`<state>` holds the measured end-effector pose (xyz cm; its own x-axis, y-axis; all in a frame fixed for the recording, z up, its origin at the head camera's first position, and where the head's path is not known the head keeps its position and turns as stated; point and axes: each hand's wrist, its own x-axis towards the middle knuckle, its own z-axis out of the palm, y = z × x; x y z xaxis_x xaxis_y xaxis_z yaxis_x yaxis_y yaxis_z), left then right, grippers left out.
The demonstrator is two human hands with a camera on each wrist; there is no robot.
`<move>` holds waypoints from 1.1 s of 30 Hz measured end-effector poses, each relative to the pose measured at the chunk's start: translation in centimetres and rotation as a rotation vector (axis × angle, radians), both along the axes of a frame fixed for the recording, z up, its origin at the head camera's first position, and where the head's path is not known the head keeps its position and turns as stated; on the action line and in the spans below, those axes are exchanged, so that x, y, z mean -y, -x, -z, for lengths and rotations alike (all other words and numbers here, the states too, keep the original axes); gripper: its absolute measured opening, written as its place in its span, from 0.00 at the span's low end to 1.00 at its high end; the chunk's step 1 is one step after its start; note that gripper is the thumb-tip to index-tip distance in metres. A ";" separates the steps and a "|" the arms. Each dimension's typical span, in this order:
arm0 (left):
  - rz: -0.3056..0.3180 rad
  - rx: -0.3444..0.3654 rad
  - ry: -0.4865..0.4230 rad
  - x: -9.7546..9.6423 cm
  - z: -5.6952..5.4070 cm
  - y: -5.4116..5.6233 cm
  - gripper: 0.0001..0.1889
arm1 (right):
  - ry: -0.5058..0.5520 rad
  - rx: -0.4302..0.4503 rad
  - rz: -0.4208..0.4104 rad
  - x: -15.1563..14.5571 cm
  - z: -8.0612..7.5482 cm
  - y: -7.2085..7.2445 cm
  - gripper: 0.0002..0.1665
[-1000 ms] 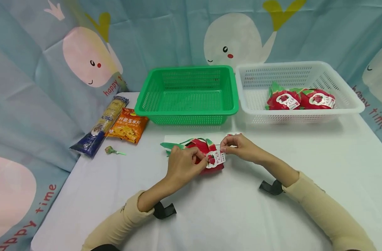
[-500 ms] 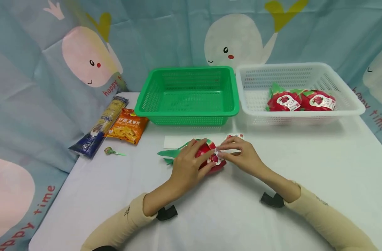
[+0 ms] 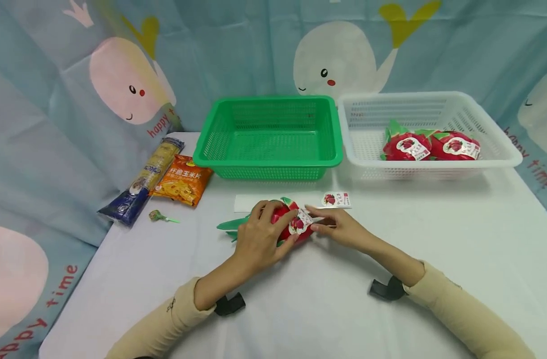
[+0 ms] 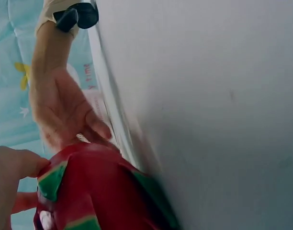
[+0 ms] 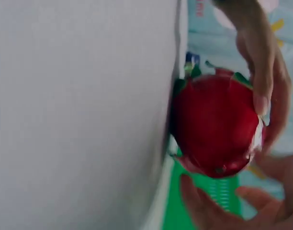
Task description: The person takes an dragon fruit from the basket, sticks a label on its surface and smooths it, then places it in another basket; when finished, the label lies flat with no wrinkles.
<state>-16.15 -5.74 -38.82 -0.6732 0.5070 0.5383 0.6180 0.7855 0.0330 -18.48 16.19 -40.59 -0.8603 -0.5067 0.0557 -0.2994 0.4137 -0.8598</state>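
Note:
A red dragon fruit (image 3: 279, 214) with green leaf tips lies on the white table, its leafy end to the left. My left hand (image 3: 260, 237) grips it from above, fingers curled over the far side and thumb on the near side. A white label (image 3: 300, 222) with a fruit picture sits on its upper right face, between my hands. Beside the fruit's right end is my right hand (image 3: 338, 227), fingers apart and fingertips at the label's edge. The right wrist view shows the fruit's rounded red end (image 5: 213, 124) and my left thumb near the label.
Behind the fruit lies a white paper strip (image 3: 244, 203) bearing another label (image 3: 337, 200). A green basket (image 3: 269, 163) stands at the back, beside a white basket (image 3: 435, 162) holding two labelled dragon fruits (image 3: 405, 144). Snack packets (image 3: 183, 179) and a lollipop (image 3: 158, 216) lie left.
My left hand has shifted from pinching the label to gripping the fruit. My right hand has let go of the label's edge. The fruit has turned and moved slightly left.

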 end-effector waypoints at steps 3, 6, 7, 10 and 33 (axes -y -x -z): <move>-0.015 0.023 0.052 0.1 -0.2 0.0 0.22 | -0.008 -0.062 -0.022 0.2 -0.3 0.0 0.28; -0.018 0.036 0.060 0.1 -0.4 0.1 0.22 | 0.039 -0.047 -0.030 0.6 -0.4 0.1 0.24; -0.020 0.036 0.057 0.2 -0.4 0.2 0.21 | 0.072 -0.006 -0.028 0.7 -0.4 0.2 0.23; -0.021 0.034 0.059 0.2 -0.4 0.3 0.21 | 0.131 0.080 -0.048 0.8 -0.3 0.0 0.23; 0.080 0.615 -0.603 6.3 -3.4 5.3 0.16 | -0.308 -0.365 -0.238 2.7 -5.1 1.6 0.36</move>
